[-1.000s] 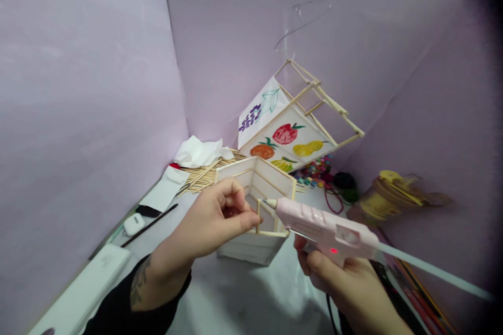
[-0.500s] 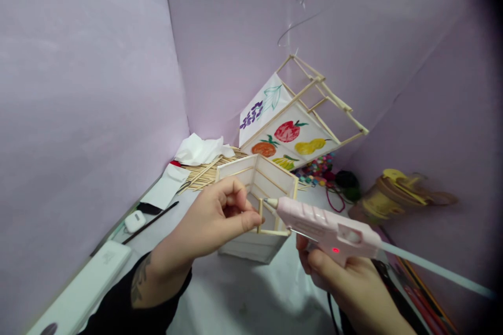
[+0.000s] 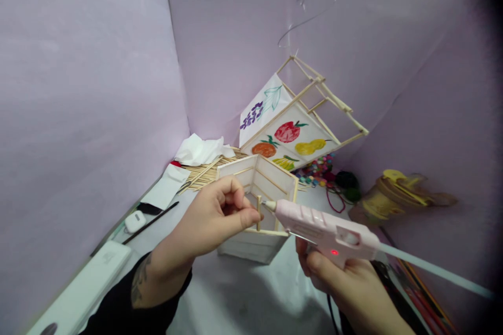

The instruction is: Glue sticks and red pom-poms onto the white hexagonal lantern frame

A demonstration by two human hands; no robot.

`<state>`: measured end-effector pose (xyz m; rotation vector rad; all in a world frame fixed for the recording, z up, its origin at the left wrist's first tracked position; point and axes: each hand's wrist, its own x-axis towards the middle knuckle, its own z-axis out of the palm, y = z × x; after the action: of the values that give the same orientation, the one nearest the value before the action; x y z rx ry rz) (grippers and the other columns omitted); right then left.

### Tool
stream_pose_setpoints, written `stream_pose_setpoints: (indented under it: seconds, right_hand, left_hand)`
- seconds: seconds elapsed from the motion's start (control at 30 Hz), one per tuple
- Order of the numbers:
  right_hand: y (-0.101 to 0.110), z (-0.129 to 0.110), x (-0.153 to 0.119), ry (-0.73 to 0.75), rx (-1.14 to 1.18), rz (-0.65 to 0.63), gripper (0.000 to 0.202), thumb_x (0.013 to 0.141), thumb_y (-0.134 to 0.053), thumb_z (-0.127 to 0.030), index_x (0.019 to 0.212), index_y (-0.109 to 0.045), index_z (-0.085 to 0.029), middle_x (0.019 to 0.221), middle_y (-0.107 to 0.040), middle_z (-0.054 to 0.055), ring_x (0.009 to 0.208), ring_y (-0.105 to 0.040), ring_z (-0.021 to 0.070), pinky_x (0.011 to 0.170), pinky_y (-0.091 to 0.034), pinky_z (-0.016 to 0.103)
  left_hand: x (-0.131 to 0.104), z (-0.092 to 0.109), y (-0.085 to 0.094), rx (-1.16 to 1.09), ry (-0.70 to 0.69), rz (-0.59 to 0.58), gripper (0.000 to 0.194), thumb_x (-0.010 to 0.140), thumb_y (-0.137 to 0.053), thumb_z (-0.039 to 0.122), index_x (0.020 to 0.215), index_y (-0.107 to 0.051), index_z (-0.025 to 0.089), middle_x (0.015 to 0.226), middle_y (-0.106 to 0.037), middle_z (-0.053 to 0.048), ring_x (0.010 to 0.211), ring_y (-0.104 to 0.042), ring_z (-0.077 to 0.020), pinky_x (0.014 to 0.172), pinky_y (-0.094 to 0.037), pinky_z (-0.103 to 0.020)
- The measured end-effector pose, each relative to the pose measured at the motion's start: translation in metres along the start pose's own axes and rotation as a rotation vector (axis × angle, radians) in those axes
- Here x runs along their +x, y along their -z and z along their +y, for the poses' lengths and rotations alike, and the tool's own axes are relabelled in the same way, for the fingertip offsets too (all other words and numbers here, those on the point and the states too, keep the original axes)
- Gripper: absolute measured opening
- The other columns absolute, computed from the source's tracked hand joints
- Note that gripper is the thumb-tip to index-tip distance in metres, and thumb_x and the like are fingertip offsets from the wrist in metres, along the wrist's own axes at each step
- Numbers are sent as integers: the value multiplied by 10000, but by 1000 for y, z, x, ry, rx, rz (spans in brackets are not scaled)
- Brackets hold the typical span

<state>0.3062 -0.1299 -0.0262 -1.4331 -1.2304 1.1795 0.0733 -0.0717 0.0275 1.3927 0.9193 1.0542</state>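
Note:
Between thumb and forefinger, my left hand [image 3: 214, 217] pinches a short wooden stick [image 3: 259, 205] held upright. My right hand [image 3: 346, 277] is wrapped round a pink glue gun [image 3: 322, 225] with a lit red light and a white glue stick out of its back. The gun's metal nozzle points left, at or very near the stick's upper end; whether they touch I cannot tell. Below both hands stands an open box frame [image 3: 253, 247] of thin sticks with white sides, partly hidden by my left hand.
A larger frame [image 3: 288, 131] with painted fruit leans tilted behind. Loose sticks [image 3: 202, 174] and white tissue [image 3: 200, 149] lie back left, a power strip [image 3: 84, 288] at left. Coloured beads [image 3: 318, 168] and a brown cup [image 3: 387, 199] are at right.
The glue gun has shifted very slightly left, and the short stick has moved slightly left and up in my left fingers. Everything else looks the same.

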Motion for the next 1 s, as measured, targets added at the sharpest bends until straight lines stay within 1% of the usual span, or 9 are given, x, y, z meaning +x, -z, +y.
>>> stream_pose_setpoints:
  seconds: [0.1,0.23,0.37,0.57,0.77,0.93,1.0]
  right_hand:
    - [-1,-2,0,23,9,-14,547,659,-770,-738,812,-750,-213,672,-620,48,610,-531,183,558,-478,301]
    - [-2,-5,-1,24,9,-20,569,654,-760,-759,787,-741,-206,645,-588,38,590,-495,167,537,-453,289]
    - [-2,-3,0,24,14,-15,579,637,-770,-762,798,-748,-206,667,-584,40,653,-528,187,586,-482,299]
    - [-3,-3,0,44,-17,-30,567,665,-750,-758,798,-755,-206,688,-604,50,700,-568,212,632,-511,326]
    - [-2,-2,-1,41,-42,-56,528,700,-737,-730,800,-751,-212,735,-643,72,745,-598,239,605,-506,321]
    - [0,2,-1,30,-57,-69,486,716,-743,-695,818,-746,-220,709,-634,67,731,-603,240,583,-508,310]
    - [-1,3,-1,36,-52,-86,479,722,-742,-687,817,-743,-218,711,-637,69,754,-615,250,585,-513,309]
  left_hand:
    - [0,0,1,0,-6,0,386,770,-805,303,740,-437,190,704,-629,13,607,-545,-88,539,-398,-191]
    - [-1,0,1,-13,-12,9,388,769,-807,296,734,-436,188,698,-616,21,605,-529,-82,542,-392,-190]
    - [1,0,0,-47,-23,23,394,761,-807,284,719,-427,189,671,-601,30,582,-507,-74,522,-364,-182]
    - [2,1,0,-87,-48,41,402,761,-808,255,713,-414,190,664,-623,23,571,-499,-67,514,-345,-171]
    - [2,1,1,-96,-52,49,426,754,-819,267,698,-402,195,669,-639,16,584,-528,-81,524,-367,-183]
    - [3,1,1,-106,-81,65,430,750,-822,264,696,-401,195,646,-606,33,567,-499,-71,527,-356,-180]
    - [3,1,2,-105,-90,81,434,748,-825,271,696,-401,195,627,-585,42,552,-481,-67,518,-339,-178]
